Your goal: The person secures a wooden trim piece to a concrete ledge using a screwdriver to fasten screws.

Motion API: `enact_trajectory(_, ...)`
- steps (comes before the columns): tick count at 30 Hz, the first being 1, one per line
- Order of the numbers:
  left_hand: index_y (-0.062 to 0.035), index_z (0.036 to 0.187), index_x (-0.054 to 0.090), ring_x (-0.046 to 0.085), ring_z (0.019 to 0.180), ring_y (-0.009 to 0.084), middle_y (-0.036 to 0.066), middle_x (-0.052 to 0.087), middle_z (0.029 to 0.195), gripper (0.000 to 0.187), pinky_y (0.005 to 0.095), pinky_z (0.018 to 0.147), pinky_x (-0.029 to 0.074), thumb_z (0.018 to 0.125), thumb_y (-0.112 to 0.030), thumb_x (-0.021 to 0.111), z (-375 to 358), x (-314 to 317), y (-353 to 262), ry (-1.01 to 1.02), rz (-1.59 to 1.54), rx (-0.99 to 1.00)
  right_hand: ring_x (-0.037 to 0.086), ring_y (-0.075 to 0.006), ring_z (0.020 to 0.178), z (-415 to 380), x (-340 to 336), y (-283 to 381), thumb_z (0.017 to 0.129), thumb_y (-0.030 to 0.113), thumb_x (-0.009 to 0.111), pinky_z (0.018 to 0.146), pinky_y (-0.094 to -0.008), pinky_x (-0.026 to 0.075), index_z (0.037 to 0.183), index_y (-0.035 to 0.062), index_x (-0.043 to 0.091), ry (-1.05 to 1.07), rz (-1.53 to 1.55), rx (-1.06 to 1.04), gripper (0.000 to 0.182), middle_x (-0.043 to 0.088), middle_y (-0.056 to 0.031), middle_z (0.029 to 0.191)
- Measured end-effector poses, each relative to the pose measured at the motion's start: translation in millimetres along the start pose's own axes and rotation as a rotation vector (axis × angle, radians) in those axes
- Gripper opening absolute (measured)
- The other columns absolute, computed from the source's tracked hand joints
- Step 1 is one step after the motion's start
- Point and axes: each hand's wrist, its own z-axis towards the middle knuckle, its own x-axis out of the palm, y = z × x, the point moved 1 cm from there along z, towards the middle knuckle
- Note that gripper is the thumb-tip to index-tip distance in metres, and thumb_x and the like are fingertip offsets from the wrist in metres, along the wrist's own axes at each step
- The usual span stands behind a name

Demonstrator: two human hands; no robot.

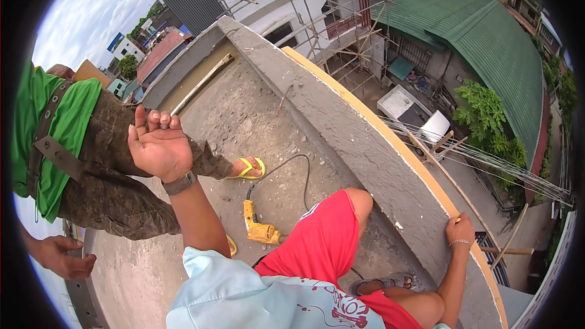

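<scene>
My left hand [161, 151] is raised, palm toward me, with loosely bent fingers and nothing held. A small dark ring-like thing shows at one finger, and a watch [180, 183] is on the wrist. My right hand [460, 229] rests closed at the outer edge of the rough cement parapet [341, 140], by its orange-yellow border [420, 184]. A small yellowish tip shows between its fingers; I cannot make out what it is. A yellow corded power drill [261, 230] lies on the concrete floor between my left arm and my knee.
Another person in a green shirt [73, 116] and camouflage trousers stands close on my left, their hand [64, 257] hanging low. The drill's black cord [308, 176] loops over the rubble-strewn floor. A wooden strip [201, 85] lies farther off. Beyond the parapet are a drop, wires and scaffolding [317, 18].
</scene>
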Motion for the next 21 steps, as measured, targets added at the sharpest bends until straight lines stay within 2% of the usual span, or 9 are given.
enact_trajectory(12, -0.0041, 0.109, 0.055, 0.045, 0.074, 0.0198, 0.006, 0.05, 0.081, 0.037, 0.0346, 0.067, 0.037, 0.093, -0.035, 0.042, 2.8, -0.8, 3.2, 0.03, -0.039, -0.031, 0.062, -0.0428, 0.09, -1.3, -2.8, 1.9, 0.084, 0.027, 0.05, 0.077, -0.0499, 0.05, 0.096, 0.0013, 0.057, 0.023, -0.012, -0.008, 0.029, 0.063, -0.0239, 0.099)
enact_trajectory(21, -0.0036, 0.109, 0.055, 0.045, 0.075, 0.0203, 0.007, 0.051, 0.083, 0.037, 0.0348, 0.067, 0.038, 0.093, -0.034, 0.042, 5.5, -5.3, 1.5, 0.07, -0.059, -0.045, 0.061, -0.0421, 0.091, -0.5, 0.6, -3.0, 0.084, 0.028, 0.05, 0.079, -0.0492, 0.049, 0.093, 0.0009, 0.058, 0.0, 0.008, -0.028, 0.03, 0.063, -0.0239, 0.099)
